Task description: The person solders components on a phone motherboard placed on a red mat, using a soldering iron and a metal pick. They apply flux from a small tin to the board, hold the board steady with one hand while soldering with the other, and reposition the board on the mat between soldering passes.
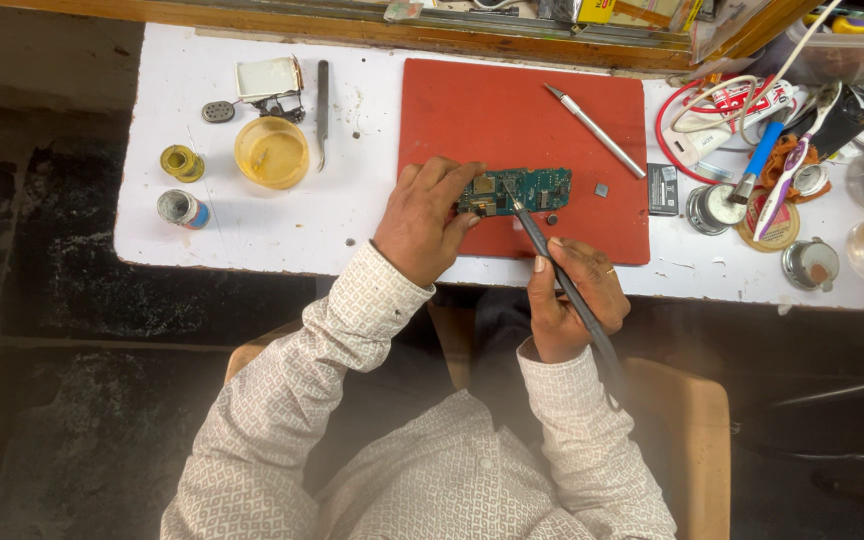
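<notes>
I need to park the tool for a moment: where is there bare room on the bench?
Bare: the red mat above the circuit board, left of the silver knife; also the white top below the yellow dish. The right end is crowded with tins and brushes.

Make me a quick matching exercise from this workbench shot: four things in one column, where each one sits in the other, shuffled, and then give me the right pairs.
Things:
1. circuit board
2. silver craft knife
3. yellow dish
4. soldering iron

Places:
A. on the white table, left of the red mat
B. in the right hand, tip on the board
C. lying loose near the mat's upper right corner
D. on the mat, steadied by the left hand

Pairs: 1-D, 2-C, 3-A, 4-B
</notes>
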`<action>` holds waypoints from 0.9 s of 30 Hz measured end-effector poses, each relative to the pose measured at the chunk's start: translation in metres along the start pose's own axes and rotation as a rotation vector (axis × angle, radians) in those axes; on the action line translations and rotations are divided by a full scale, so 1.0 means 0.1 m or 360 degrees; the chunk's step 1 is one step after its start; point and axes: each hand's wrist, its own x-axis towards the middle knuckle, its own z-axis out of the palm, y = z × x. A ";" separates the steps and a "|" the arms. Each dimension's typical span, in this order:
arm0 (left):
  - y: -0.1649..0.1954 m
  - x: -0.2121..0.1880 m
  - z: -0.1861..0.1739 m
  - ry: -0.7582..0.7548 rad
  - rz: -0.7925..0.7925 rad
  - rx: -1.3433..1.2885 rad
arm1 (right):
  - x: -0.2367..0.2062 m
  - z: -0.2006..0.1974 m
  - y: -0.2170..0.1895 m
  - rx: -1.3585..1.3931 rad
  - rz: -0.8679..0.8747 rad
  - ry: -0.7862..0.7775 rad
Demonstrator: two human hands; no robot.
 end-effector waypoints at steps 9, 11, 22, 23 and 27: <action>0.01 0.00 -0.01 0.0017 0.0020 -0.0013 | 0.01 -0.01 0.00 -0.0042 -0.0028 0.0011; 0.02 -0.01 -0.02 0.0007 0.0005 -0.0010 | 0.01 -0.01 0.00 -0.0045 -0.0039 0.0017; 0.01 0.01 -0.01 -0.0004 -0.0011 0.0002 | 0.02 -0.01 -0.01 -0.0068 -0.0051 0.0027; 0.01 0.01 -0.01 0.0001 -0.0008 0.0003 | 0.03 -0.01 0.00 -0.0070 -0.0048 0.0028; 0.01 0.00 -0.01 -0.0011 -0.0026 -0.0004 | 0.03 -0.02 0.00 -0.0080 -0.0057 0.0028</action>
